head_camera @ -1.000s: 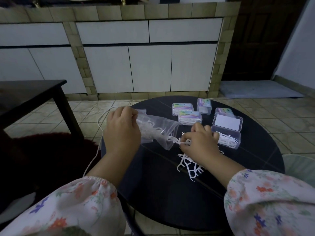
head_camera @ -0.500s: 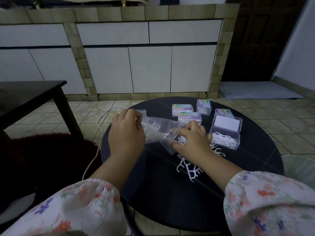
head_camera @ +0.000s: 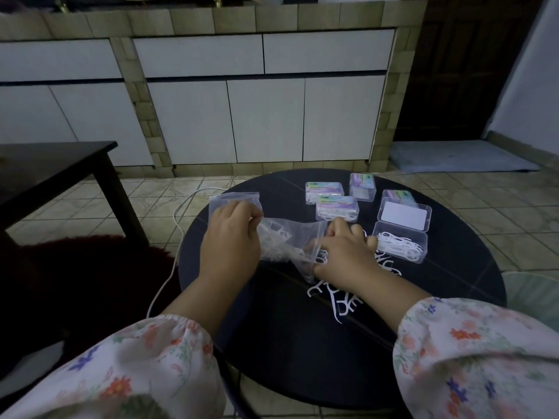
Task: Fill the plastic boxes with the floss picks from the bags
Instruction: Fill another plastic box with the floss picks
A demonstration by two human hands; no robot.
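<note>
Both hands (head_camera: pixel 233 237) (head_camera: pixel 344 252) gripping bag (head_camera: pixel 287 240), picks (head_camera: pixel 338 300) spilled

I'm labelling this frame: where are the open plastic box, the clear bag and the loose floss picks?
open plastic box (head_camera: pixel 422 237): head view, its far right rim.
clear bag (head_camera: pixel 298 234): head view, the film between the hands.
loose floss picks (head_camera: pixel 340 303): head view, pile on the table.

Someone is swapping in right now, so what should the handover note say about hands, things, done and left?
Left hand grips the clear plastic bag of white floss picks at its closed end. Right hand pinches the bag's mouth.
Open clear plastic box, part filled, right of the hands; loose white floss picks on the round black table.
Done: four closed labelled boxes behind.
Left: empty the bag, box the loose picks.
</note>
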